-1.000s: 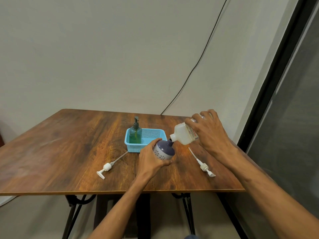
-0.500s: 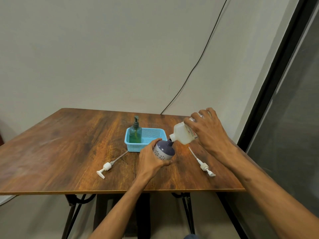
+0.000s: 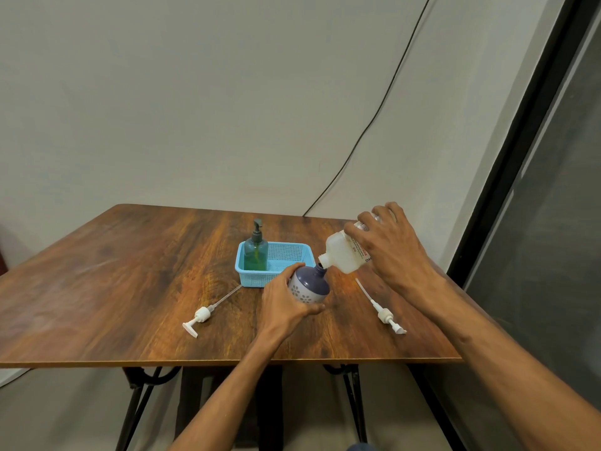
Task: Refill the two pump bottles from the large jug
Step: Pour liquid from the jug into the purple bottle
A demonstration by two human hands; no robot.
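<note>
This is the pouring step. The right hand (image 3: 392, 252) grips the white jug (image 3: 340, 259), tipped so its mouth meets the neck of the purple bottle (image 3: 309, 286) from 2 o'clock. The left hand (image 3: 282, 305) wraps round that bottle on the table (image 3: 130, 275). Next, I think: pour slowly, watch it fill, then set the jug upright.

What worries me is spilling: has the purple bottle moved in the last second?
No. The purple bottle sits at the front right corner of the blue basket as before, gripped by the left hand.
</note>
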